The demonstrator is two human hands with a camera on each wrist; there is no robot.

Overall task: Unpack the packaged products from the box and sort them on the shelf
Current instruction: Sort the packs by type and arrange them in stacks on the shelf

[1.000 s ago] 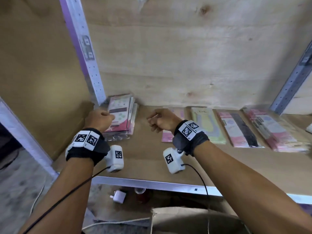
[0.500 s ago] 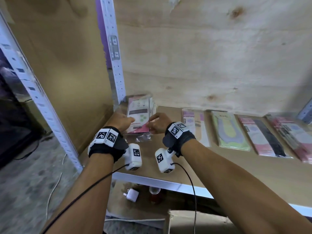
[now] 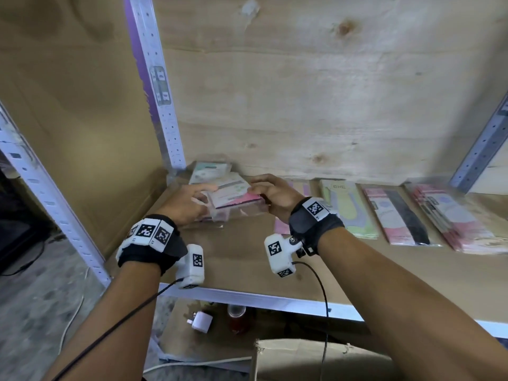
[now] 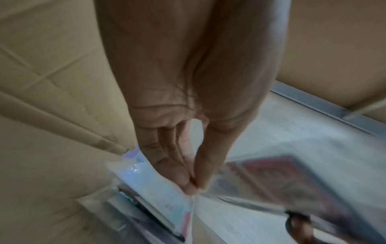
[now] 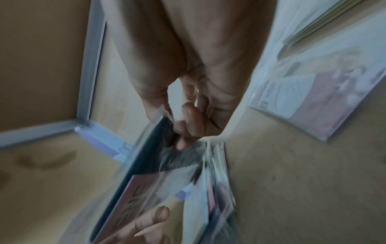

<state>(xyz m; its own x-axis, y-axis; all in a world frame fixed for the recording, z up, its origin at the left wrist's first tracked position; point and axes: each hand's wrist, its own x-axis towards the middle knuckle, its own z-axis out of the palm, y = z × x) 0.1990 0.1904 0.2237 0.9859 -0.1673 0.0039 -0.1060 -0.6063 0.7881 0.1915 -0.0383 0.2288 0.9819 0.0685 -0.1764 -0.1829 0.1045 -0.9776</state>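
A stack of clear-wrapped packets [image 3: 210, 170] lies in the back left corner of the wooden shelf [image 3: 247, 257]. Its top pink and white packet [image 3: 233, 193] is tilted up off the stack, held between both hands. My right hand [image 3: 272, 192] grips its right edge, fingers curled round it [image 5: 183, 128]. My left hand [image 3: 189, 202] pinches the clear wrap at its left side, thumb and fingertips meeting [image 4: 192, 183]. The rest of the stack [image 4: 150, 189] lies under my left hand. Both wrist views are blurred.
To the right, a pink packet [image 3: 280, 226], a yellow-green one [image 3: 343, 207], a pink and black one [image 3: 395, 215] and a pink pile [image 3: 453, 215] lie in a row. A metal upright [image 3: 162, 92] stands behind the stack. The cardboard box [image 3: 316, 361] sits below the shelf edge.
My right hand moved left to the corner stack and took hold of the top packet. Both hands have lifted and turned that packet; a second ago it lay flat.
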